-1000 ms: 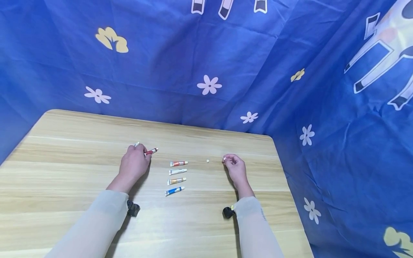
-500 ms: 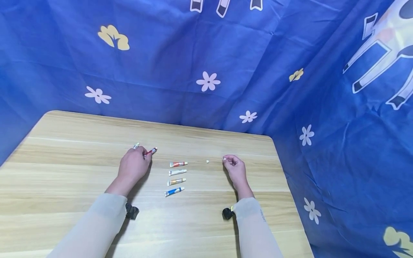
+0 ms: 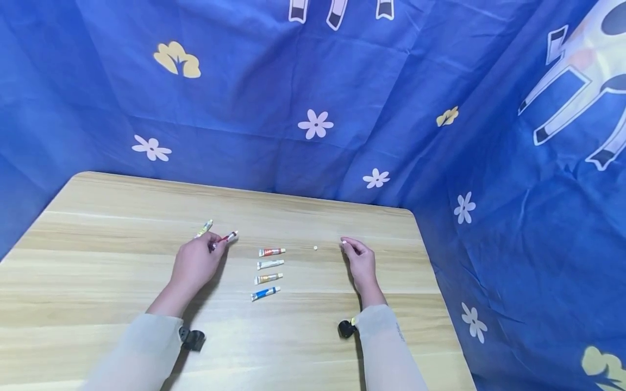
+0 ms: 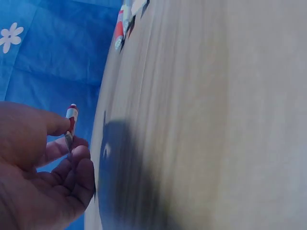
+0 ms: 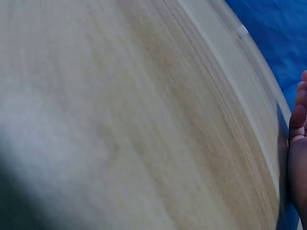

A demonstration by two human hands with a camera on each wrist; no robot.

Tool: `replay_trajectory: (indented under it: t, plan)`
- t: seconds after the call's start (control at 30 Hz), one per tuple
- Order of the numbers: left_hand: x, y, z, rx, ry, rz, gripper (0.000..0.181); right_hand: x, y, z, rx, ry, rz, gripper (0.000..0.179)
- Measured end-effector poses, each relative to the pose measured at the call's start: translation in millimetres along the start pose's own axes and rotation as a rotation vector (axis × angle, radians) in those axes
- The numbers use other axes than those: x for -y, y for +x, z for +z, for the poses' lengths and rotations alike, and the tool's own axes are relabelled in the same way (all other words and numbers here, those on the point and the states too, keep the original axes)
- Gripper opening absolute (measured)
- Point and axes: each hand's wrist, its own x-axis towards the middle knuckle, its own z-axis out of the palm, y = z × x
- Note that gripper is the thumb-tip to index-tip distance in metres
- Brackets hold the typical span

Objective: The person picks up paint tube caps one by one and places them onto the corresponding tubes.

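My left hand (image 3: 196, 262) pinches a small red-and-white paint tube (image 3: 227, 238) between thumb and fingers. In the left wrist view, that tube's capped end points up, away from the palm. Just beyond the hand lies a green-and-yellow tube (image 3: 204, 228). To the right, a column of paint tubes rests on the table: a red tube (image 3: 271, 252), a whitish tube (image 3: 270, 264), an ochre tube (image 3: 268, 278) and a blue tube (image 3: 265, 294). My right hand (image 3: 363, 267) pinches a tiny white piece (image 3: 344, 243), too small to identify. The right wrist view catches only that hand's edge.
A tiny white piece (image 3: 315, 247) lies between the tube column and my right hand. The wood-grain table (image 3: 313, 347) has a rounded far edge, with a blue patterned cloth (image 3: 274, 81) hanging behind it and along the right side.
My left hand has drawn back slightly toward me with the red-and-white tube, baring more of the green-and-yellow tube. The right hand stays nearly still, and the column of tubes is unchanged.
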Motion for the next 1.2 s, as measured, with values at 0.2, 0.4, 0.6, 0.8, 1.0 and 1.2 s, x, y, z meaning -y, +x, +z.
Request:
replay_trajectory:
  t: [0.2,0.4,0.6,0.8,1.0,1.2]
  plan:
    - [-4.0,-3.8,-0.1,0.035,-0.059,0.006,0.025,0.7,-0.9,7.3,-0.051,0.097,-0.014,0.024]
    - [-13.9,-21.0,2.5,0.031,-0.086,0.026,0.025,1.2,-8.5,10.8,-0.153,0.188,-0.014,0.024]
    - [-24.9,-39.5,2.2,0.04,-0.101,0.038,0.024,8.2,-28.0,18.5,-0.181,0.204,-0.017,0.025]
    - [-32.3,-56.8,3.2,0.056,-0.127,0.028,0.025,17.9,-49.9,32.6,-0.137,0.158,-0.074,0.022]
    - [-38.1,-65.8,6.6,0.058,-0.142,0.053,0.022,25.8,-70.3,49.0,-0.057,0.13,-0.081,0.015]
    - [-49.6,-74.8,6.9,0.103,-0.189,0.052,0.019,34.1,-89.1,63.8,0.05,0.095,-0.108,0.015]
